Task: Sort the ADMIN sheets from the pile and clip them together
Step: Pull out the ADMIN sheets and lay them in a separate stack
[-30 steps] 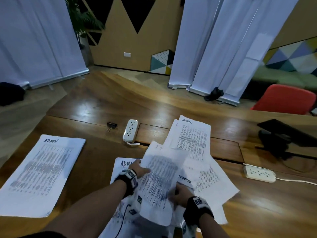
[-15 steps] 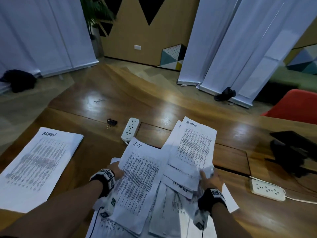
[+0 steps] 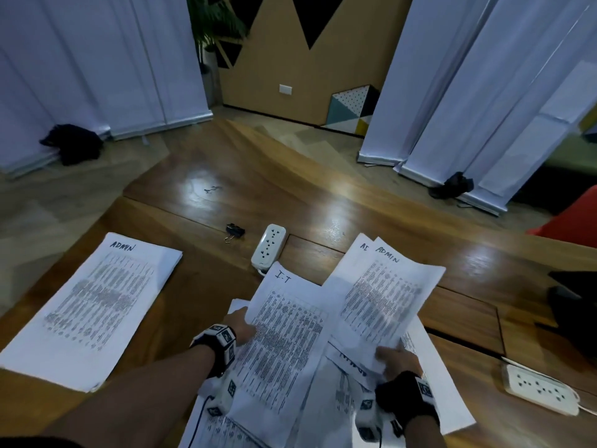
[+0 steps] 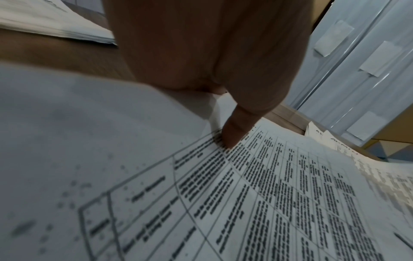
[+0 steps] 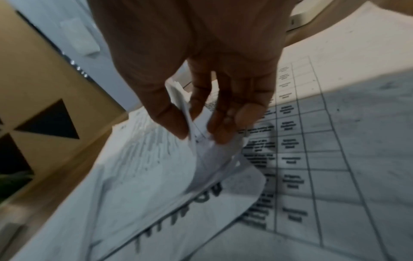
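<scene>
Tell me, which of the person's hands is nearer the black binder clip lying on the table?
Left. The left hand holds the I.T sheet just below and slightly right of the binder clip; the right hand pinches ADMIN sheets farther to the right.

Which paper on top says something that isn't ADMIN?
The I-T sheet under the left hand; the right hand's sheet and the left stack say ADMIN.

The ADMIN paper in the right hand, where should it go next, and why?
Probably carry it left onto the ADMIN stack. The right hand pinches the ADMIN sheet by its near edge, lifted off the pile, while the left hand holds the I.T sheet, which doesn't belong. The clip lies unused beyond the stack, so clipping likely comes later.
</scene>
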A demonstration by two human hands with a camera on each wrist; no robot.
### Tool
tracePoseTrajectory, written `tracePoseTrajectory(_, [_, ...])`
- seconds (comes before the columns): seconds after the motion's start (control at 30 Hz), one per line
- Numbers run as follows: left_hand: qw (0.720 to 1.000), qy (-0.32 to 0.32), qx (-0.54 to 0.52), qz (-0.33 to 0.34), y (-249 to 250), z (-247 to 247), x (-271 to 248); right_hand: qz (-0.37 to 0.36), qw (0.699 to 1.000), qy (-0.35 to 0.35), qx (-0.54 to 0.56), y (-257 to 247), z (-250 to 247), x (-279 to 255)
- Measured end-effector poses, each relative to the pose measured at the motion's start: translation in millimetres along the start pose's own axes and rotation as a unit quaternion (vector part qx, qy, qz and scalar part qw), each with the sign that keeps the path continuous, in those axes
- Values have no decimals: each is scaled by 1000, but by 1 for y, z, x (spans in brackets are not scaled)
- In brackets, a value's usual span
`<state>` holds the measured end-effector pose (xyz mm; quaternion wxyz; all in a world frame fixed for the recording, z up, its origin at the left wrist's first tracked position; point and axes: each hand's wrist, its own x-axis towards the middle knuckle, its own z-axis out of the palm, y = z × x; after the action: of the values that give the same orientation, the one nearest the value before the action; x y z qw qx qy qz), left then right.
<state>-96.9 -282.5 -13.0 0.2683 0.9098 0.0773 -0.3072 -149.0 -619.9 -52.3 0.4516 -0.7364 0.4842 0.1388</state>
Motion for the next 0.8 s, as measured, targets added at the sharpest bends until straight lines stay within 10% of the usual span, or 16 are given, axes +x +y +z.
tracePoseTrajectory(0.67, [996,-67,-36,-43,-29,5,15,-54,989,75,115,4,-20,-35])
tracePoseTrajectory(0.8, [996,-58,-61,-27,-39,5,30,-66,958,-39,276,11,-44,-41])
